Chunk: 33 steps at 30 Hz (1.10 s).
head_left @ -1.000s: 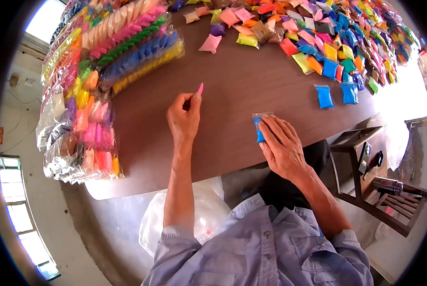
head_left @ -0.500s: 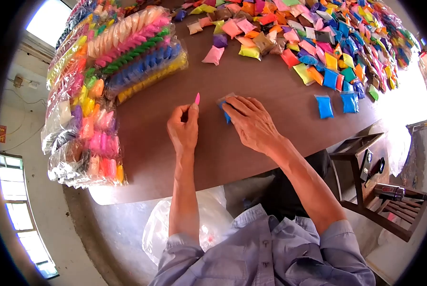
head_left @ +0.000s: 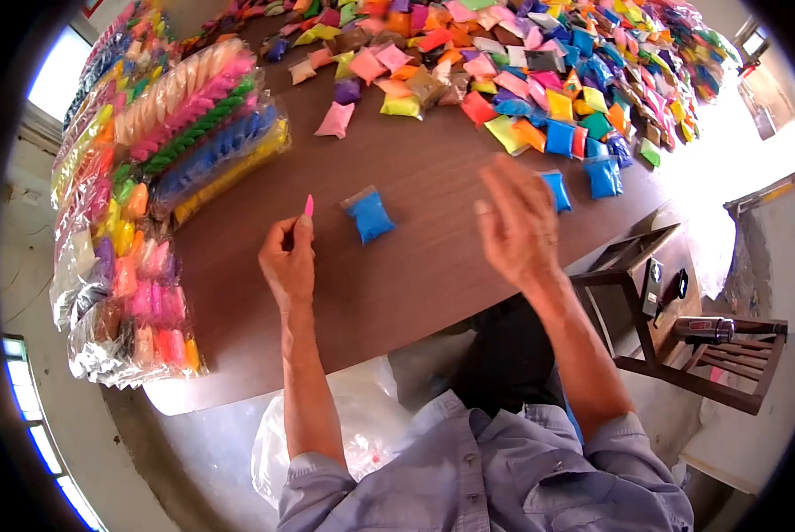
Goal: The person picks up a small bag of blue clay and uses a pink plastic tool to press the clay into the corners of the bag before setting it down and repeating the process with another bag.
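My left hand (head_left: 289,259) is closed in a pinch over the table (head_left: 397,293), and a small pink pointed piece (head_left: 309,206) sticks up from between the thumb and fingers. Just right of it, a blue packet (head_left: 369,215) in clear wrapping lies flat with nothing touching it. My right hand (head_left: 523,229) is raised farther right, slightly blurred, fingers stretched out and holding nothing. It partly covers a second blue packet (head_left: 557,191). Beside that lies another blue packet (head_left: 603,177).
A large heap of small colourful packets (head_left: 504,84) spreads over the far side. Clear bags of sorted packets (head_left: 211,133) are stacked along the left. A wooden chair (head_left: 632,293) with a flask (head_left: 703,330) stands at the right. A clear plastic bag (head_left: 353,408) sits below the table edge.
My right hand has let go of the blue packet and moved right, towards the other blue packets. My left hand still pinches the pink piece. The whole view has shifted.
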Available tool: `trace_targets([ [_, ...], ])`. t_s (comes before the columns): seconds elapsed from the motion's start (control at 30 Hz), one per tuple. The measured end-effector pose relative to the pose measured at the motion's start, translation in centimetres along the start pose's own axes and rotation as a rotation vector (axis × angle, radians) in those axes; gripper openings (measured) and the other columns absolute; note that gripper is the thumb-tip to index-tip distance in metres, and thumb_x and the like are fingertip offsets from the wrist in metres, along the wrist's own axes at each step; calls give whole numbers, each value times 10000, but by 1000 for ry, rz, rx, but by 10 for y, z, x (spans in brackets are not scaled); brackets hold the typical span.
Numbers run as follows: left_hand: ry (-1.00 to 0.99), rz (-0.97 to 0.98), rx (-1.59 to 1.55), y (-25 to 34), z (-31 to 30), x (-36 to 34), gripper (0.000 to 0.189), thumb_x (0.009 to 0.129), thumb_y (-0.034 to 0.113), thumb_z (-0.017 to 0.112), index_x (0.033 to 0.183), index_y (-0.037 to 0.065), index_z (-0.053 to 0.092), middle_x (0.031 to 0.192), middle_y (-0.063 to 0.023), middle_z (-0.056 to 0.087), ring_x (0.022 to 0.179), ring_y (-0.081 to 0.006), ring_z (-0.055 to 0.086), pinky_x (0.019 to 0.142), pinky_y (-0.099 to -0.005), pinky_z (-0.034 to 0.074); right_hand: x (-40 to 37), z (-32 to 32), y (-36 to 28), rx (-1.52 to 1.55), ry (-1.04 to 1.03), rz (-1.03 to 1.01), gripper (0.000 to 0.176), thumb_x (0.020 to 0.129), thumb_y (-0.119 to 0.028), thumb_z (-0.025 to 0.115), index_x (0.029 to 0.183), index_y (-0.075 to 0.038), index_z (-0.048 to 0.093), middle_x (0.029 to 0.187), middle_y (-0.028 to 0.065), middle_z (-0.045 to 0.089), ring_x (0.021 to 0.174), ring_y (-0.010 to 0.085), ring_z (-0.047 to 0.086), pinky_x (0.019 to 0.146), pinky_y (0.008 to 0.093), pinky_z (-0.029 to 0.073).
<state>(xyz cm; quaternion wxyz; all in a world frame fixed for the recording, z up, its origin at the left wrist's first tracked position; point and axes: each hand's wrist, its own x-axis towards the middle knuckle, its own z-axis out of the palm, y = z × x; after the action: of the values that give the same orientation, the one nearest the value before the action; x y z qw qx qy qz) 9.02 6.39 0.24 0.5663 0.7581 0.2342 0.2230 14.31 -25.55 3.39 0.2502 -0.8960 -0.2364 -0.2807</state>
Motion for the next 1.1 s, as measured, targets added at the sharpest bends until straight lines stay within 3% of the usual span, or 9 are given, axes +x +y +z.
trace_targets([
  [0.07, -4, 22, 8, -5, 1, 2, 219, 1016, 234, 744, 999, 15, 740, 770, 23, 637, 605, -36, 506, 524, -225, 380, -16, -15, 38, -57, 35, 64, 422, 918, -134, 725, 1327, -41, 685, 1405, 171, 638, 1349, 365, 574, 1137, 521, 428],
  [0.13, -2, 37, 18, -5, 0, 1, 222, 1017, 239, 740, 982, 20, 737, 768, 19, 636, 600, -35, 500, 516, -227, 369, -32, -23, 63, -244, -97, 158, 426, 925, -130, 720, 1334, -21, 675, 1418, 163, 636, 1354, 379, 571, 1125, 521, 438],
  [0.23, -2, 70, 44, -7, 1, 3, 220, 1011, 235, 742, 961, 22, 731, 764, 19, 632, 599, -38, 501, 520, -229, 368, -50, -21, 70, -144, -82, 117, 426, 939, -148, 709, 1342, -17, 671, 1429, 154, 631, 1367, 375, 560, 1124, 520, 439],
  [0.57, 0, 97, 100, -7, 3, 2, 205, 1012, 208, 735, 951, 13, 726, 738, 18, 629, 611, -52, 525, 539, -242, 397, -90, -48, 15, 116, -89, 172, 548, 886, -151, 754, 1396, -10, 614, 1464, 182, 585, 1353, 388, 558, 1132, 510, 429],
  [0.77, 11, 192, 86, -19, 2, 5, 207, 1013, 212, 735, 944, 19, 712, 737, 13, 629, 579, -39, 509, 484, -225, 357, -112, -67, -7, 209, -239, 40, 573, 842, -139, 785, 1376, -14, 622, 1451, 168, 585, 1354, 366, 558, 1144, 509, 430],
  [0.9, 8, 31, -2, 8, 3, -4, 229, 1019, 237, 739, 973, 15, 704, 748, 7, 632, 572, -43, 520, 454, -216, 372, -113, -59, 7, 175, -166, 22, 536, 808, -35, 782, 1329, -47, 660, 1431, 134, 606, 1338, 333, 589, 1101, 461, 484],
  [1.07, -19, 177, 111, 51, 29, -38, 227, 1020, 208, 724, 930, 0, 722, 749, 2, 643, 591, -49, 517, 521, -236, 402, -114, -65, 14, 331, -118, 45, 442, 872, 5, 730, 1309, -30, 675, 1353, 156, 652, 1247, 351, 648, 1033, 440, 534],
  [1.1, -99, 220, 143, 50, 37, -48, 217, 1009, 196, 735, 916, 0, 725, 742, 14, 637, 609, -50, 529, 537, -244, 419, -116, -62, 15, 491, -23, 170, 407, 928, -13, 704, 1333, -26, 668, 1320, 155, 675, 1202, 328, 677, 996, 411, 557],
])
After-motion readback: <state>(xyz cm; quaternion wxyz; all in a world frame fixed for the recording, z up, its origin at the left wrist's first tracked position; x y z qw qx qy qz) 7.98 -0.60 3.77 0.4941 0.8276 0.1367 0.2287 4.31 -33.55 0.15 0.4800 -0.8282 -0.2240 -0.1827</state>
